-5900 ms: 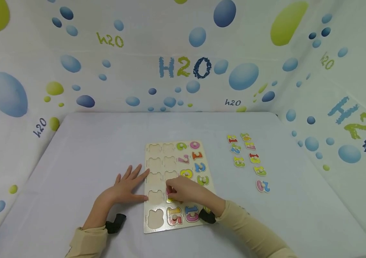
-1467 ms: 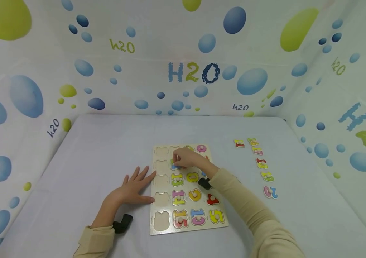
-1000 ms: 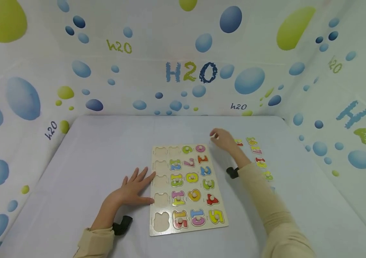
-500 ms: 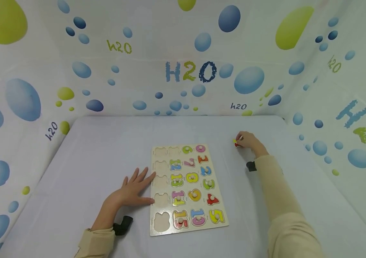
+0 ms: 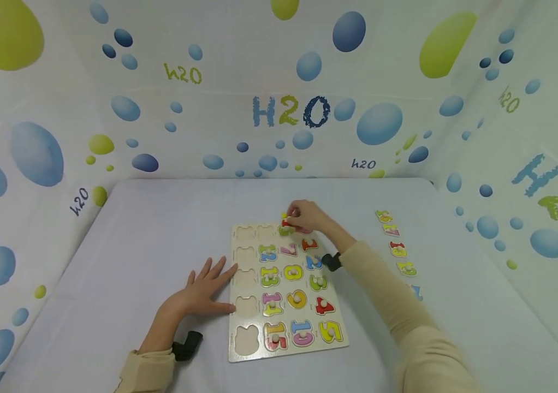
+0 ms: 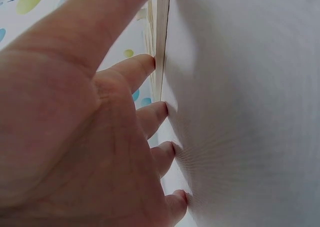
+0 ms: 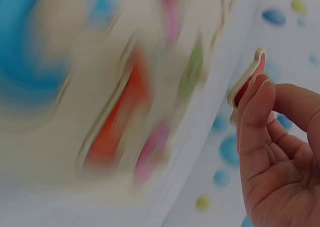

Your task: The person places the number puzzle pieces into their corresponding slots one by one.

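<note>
Pinching a red-yellow piece [image 7: 247,77] near 7 [image 5: 288,249], right fingers [image 7: 256,119] before "H2O" backdrop [image 5: 279,82].

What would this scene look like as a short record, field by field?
Left hand: fingers spread, thumb and index finger at the board's left edge
Right hand: pinches a red and yellow piece near the board's far edge
Board: pale, with colourful number pieces set in it
Empty recesses: six; the whole left column plus the far one beside it
Loose pieces: four visible right of the board, another partly hidden by the right sleeve
</note>
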Action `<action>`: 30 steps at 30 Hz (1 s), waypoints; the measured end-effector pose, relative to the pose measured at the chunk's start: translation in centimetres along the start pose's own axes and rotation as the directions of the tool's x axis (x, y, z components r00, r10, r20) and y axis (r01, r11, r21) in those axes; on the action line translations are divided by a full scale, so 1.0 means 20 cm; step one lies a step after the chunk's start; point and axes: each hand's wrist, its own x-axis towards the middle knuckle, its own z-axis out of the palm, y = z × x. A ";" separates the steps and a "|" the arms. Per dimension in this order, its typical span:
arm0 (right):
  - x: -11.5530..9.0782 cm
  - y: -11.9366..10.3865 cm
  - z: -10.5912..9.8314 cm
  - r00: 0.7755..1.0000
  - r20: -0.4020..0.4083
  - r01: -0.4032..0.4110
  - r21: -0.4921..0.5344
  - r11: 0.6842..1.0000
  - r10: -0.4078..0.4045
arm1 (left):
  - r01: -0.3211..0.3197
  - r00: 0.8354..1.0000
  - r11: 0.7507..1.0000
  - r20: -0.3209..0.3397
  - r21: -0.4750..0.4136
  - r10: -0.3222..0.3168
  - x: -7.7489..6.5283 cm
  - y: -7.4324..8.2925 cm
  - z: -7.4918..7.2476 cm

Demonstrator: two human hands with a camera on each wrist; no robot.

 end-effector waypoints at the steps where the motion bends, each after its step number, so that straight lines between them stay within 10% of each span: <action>1: 0.02 -0.05 0.04 1.000 0.021 0.014 0.014 1.000 -0.014 | -0.002 1.000 1.000 0.001 0.000 0.002 0.00 0.00 0.00; 9: 0.13 -0.19 0.23 0.997 0.067 -0.028 -0.030 0.999 0.030 | -0.018 1.000 1.000 -0.005 0.013 0.018 0.02 -0.03 0.00; 21: 0.17 -0.19 0.23 0.994 0.098 -0.029 -0.145 0.989 0.043 | -0.016 1.000 0.999 0.005 0.034 0.016 0.05 -0.03 -0.01; 30: -0.18 -0.14 0.07 0.976 0.158 0.124 0.147 0.981 -0.147 | -0.021 1.000 1.000 0.005 0.018 0.021 0.03 -0.05 -0.02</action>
